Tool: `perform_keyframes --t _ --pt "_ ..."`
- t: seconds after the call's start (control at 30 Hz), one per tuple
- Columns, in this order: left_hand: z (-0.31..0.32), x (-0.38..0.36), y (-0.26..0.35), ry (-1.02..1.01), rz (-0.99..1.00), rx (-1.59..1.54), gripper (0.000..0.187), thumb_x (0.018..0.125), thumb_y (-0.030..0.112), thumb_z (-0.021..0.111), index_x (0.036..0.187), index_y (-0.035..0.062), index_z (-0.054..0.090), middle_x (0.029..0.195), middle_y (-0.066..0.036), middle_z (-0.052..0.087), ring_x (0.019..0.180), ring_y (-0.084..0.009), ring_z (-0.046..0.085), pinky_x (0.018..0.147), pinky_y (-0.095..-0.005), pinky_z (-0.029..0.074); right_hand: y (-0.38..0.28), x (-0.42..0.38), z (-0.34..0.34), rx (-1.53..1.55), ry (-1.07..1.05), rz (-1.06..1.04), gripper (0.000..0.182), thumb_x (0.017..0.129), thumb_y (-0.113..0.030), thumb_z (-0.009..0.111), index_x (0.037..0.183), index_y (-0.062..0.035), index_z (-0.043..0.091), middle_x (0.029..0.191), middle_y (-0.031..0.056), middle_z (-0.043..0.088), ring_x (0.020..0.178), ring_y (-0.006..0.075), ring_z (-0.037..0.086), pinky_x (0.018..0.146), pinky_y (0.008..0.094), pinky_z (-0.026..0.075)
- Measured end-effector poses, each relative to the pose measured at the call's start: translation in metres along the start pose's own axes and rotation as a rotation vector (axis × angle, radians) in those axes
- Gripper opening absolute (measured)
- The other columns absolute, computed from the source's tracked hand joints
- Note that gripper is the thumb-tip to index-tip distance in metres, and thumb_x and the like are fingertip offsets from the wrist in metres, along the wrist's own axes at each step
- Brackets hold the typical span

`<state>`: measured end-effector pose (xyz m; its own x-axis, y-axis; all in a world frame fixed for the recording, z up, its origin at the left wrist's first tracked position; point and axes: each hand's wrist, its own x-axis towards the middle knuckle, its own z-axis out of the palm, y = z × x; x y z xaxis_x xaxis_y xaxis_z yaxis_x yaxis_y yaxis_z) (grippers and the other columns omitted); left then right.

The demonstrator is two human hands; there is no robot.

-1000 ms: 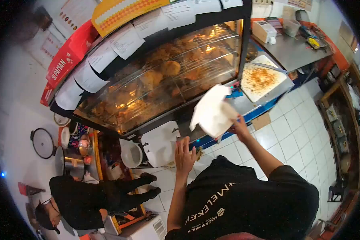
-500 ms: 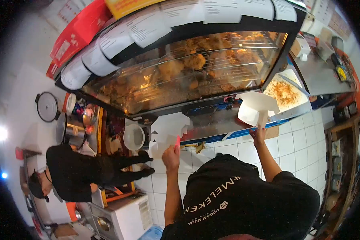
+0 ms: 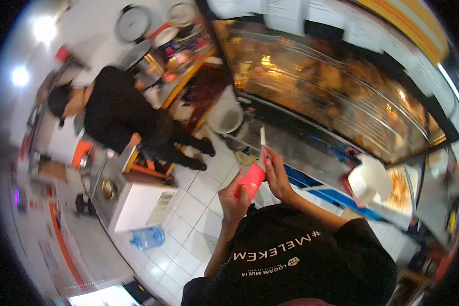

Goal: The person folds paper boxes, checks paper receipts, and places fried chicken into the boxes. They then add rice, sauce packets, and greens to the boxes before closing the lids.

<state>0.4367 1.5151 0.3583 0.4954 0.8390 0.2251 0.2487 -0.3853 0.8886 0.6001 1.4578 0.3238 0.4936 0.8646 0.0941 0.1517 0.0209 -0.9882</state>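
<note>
1. In the head view, your left hand [image 3: 233,201] is closed on a flat red carton [image 3: 253,179], with your thumb on the side facing you.
2. Your right hand [image 3: 278,176] is beside it, with its fingers nearly closed on the far end of the red carton. A thin white edge sticks up there, past your fingertips.
3. The red carton is tilted, in front of your black shirt [image 3: 311,250] and near the front edge of the metal counter [image 3: 311,148]. It is too blurry to tell how it is folded.
4. On the counter, well to the right of your hands, is an open box [image 3: 369,178]. It is white inside, with some red low on its outside. Just beside it is a white tray [image 3: 403,196] with brown crumbs.
5. Past your hands is the big glass case [image 3: 326,86], with golden food and wire racks in it. Papers [image 3: 285,15] hang along its top.
6. A white bucket [image 3: 226,118] is near the counter's left end. Farther left, a person [image 3: 120,109] in black stands on the tile floor [image 3: 191,224]. A blue water bottle [image 3: 148,238] lies on the floor.
</note>
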Motion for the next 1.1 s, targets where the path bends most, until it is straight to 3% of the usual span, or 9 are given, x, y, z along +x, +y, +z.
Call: perform_keyframes --t 0.1,0.17,0.27,0.4,0.7,0.77,0.9,0.93,1.1 --pt "-0.028 -0.015 0.017 0.113 -0.119 -0.068 0.059 0.085 0.01 0.058 0.142 -0.0002 0.05 0.064 -0.005 0.061 0.058 -0.0064 0.048 0.053 -0.0258 0.042 0.011 -0.004 0.029 -0.163 -0.008 -0.284 0.041 0.108 -0.023 0.039 0.143 -0.0031 0.038 0.116 0.0113 0.046 0.077 0.0133 0.051 0.068 0.0277 0.048" --pt "-0.05 -0.024 0.024 0.183 -0.14 0.031 0.064 0.084 0.01 0.059 0.146 0.0021 0.044 0.069 -0.012 0.065 0.059 -0.0118 0.057 0.058 -0.0283 0.048 0.005 -0.007 0.049 0.258 -0.018 0.043 0.039 0.105 -0.016 0.047 0.141 -0.0024 0.04 0.113 0.0105 0.048 0.078 0.0138 0.051 0.068 0.0284 0.048" --pt "-0.079 -0.035 0.019 0.227 -0.015 0.216 0.061 0.082 0.012 0.066 0.141 0.0053 0.05 0.073 -0.014 0.065 0.073 -0.0338 0.063 0.073 -0.0432 0.051 0.002 -0.001 0.09 0.331 -0.066 -0.145 0.036 0.097 -0.007 0.06 0.132 -0.0027 0.051 0.107 0.0092 0.05 0.078 0.013 0.051 0.068 0.027 0.047" --pt "-0.123 -0.052 0.011 0.359 -0.035 0.057 0.065 0.075 -0.003 0.061 0.139 0.0042 0.049 0.062 -0.011 0.055 0.066 -0.0313 0.06 0.067 -0.0385 0.049 -0.059 -0.002 0.109 -0.169 -0.564 -0.383 0.027 0.087 0.0 0.067 0.113 -0.002 0.062 0.102 0.0106 0.053 0.094 0.0219 0.052 0.077 0.0297 0.045" --pt "-0.168 -0.057 -0.018 0.267 -0.069 0.004 0.066 0.089 0.002 0.058 0.148 0.0045 0.028 0.073 -0.013 0.055 0.074 -0.0233 0.062 0.073 -0.0352 0.051 -0.085 -0.03 0.143 -0.438 -0.734 -0.669 0.083 0.08 -0.02 0.082 0.149 -0.0079 0.038 0.131 0.0239 0.046 0.108 0.0358 0.062 0.086 0.0407 0.056" --pt "-0.182 -0.056 -0.028 0.269 -0.063 -0.044 0.049 0.094 0.007 0.057 0.14 0.0038 0.042 0.082 -0.017 0.061 0.083 -0.0242 0.064 0.079 -0.0353 0.052 -0.081 -0.03 0.141 -0.595 -0.958 -0.331 0.079 0.082 -0.025 0.08 0.148 -0.0074 0.04 0.127 0.0229 0.051 0.113 0.0385 0.059 0.091 0.0464 0.054" --pt "-0.229 -0.075 -0.071 -0.124 -0.473 0.006 0.021 0.1 0.017 0.058 0.105 -0.0019 0.066 0.097 -0.017 0.07 0.095 -0.0184 0.067 0.085 -0.0352 0.053 -0.033 -0.017 0.124 -0.565 -0.651 -0.539 0.05 0.097 -0.029 0.06 0.139 -0.0042 0.049 0.117 0.022 0.058 0.112 0.0441 0.058 0.097 0.053 0.047" --pt "-0.236 -0.085 -0.09 -0.071 -0.424 -0.016 0.022 0.101 0.018 0.058 0.104 -0.0014 0.067 0.096 -0.014 0.071 0.096 -0.016 0.067 0.09 -0.0345 0.053 -0.042 -0.018 0.121 -0.493 -0.599 -0.26 0.047 0.104 -0.037 0.043 0.135 -0.0017 0.052 0.115 0.0252 0.059 0.11 0.0458 0.056 0.094 0.0524 0.045" --pt "-0.224 -0.076 -0.099 -0.202 -0.137 -0.468 0.03 0.103 0.019 0.056 0.126 0.0011 0.061 0.112 -0.009 0.068 0.107 -0.0147 0.062 0.094 -0.0346 0.052 -0.005 -0.003 0.119 -0.169 -0.393 0.016 0.056 0.107 -0.048 0.033 0.113 0.0007 0.06 0.086 0.0071 0.061 0.075 0.0148 0.056 0.065 0.0308 0.044"
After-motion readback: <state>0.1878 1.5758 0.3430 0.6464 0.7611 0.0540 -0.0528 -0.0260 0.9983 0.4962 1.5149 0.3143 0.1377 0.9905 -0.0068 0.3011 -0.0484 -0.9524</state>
